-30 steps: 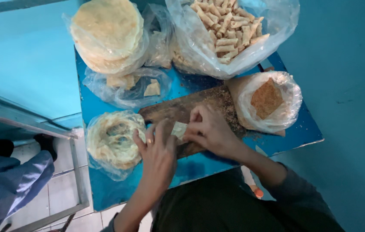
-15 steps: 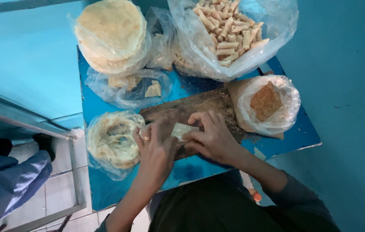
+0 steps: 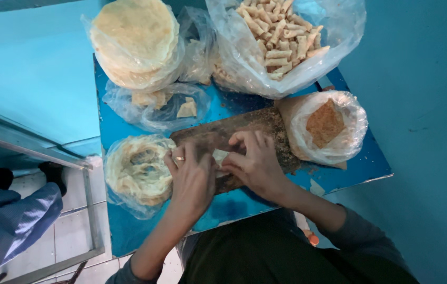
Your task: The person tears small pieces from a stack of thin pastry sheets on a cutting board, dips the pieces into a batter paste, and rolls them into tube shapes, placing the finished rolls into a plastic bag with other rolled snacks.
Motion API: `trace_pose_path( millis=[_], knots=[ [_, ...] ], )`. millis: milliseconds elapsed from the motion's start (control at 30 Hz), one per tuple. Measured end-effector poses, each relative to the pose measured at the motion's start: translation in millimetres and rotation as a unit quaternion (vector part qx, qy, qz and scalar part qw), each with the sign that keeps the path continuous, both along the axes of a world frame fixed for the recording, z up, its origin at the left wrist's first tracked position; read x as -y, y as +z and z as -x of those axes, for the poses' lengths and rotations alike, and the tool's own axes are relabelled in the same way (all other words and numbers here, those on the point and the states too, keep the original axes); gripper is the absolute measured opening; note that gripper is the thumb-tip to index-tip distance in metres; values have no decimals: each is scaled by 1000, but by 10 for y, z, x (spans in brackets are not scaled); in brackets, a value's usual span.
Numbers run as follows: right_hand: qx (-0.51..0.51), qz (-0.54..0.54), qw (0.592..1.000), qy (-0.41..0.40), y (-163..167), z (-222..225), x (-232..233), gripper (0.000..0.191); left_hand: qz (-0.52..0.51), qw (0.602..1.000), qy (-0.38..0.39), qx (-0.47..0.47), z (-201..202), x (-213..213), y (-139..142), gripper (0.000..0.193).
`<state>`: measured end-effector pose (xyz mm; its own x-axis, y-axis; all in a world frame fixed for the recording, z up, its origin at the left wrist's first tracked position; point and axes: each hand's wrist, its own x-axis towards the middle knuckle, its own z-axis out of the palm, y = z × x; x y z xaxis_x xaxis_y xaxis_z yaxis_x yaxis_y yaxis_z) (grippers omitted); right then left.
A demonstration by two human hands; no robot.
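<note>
A: From my remote post, largest first: one blue surface [image 3: 128, 231]; beyond the hands, one big clear bag of finished rolls [image 3: 281, 39], too many to count; beyond the left hand, one bagged stack of round wrappers [image 3: 134, 39].

B: And closer in?

A: One wooden board [image 3: 255, 129] beneath both hands. Just right of the right hand, one bag of brown filling [image 3: 324, 123]. Just left of the left hand, one bag holding a pale ring of dough sheets [image 3: 136, 168]. Beyond that, one small bag with two or three pale scraps [image 3: 181, 108].

B: The hands?

A: My view shows the left hand [image 3: 192, 181], one ring on a finger, and the right hand [image 3: 255, 163] meeting over one pale wrapper piece [image 3: 219, 156] on the board, fingertips curled onto it. Both look closed around it, though the grip itself is partly hidden.

B: How far along?

A: I judge it well advanced but unfinished: the roll bag is heaped, yet the wrapper stack is thick and filling remains. The piece between the hands looks partly folded; I cannot tell whether filling is inside.
</note>
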<state>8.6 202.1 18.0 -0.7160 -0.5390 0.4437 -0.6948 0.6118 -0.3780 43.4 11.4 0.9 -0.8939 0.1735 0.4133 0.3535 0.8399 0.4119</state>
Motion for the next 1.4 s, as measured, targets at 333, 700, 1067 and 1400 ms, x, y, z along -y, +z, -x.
trace_pose_path(
  millis=[333,700,1067,1400],
  knots=[
    [100,37,994,-20,50,164,8,12,-61,995,-29,-68,-73,23,49,14],
    [-12,4,999,-32,-25,-1,27,15,-102,993,-2,-60,-62,-17,-3,27],
    [0,28,999,-44,-10,18,35,14,-57,996,-3,-62,-9,-18,-23,20],
    [36,4,999,-36,6,206,132,12,-56,995,5,-77,-64,-6,156,13]
  ],
)
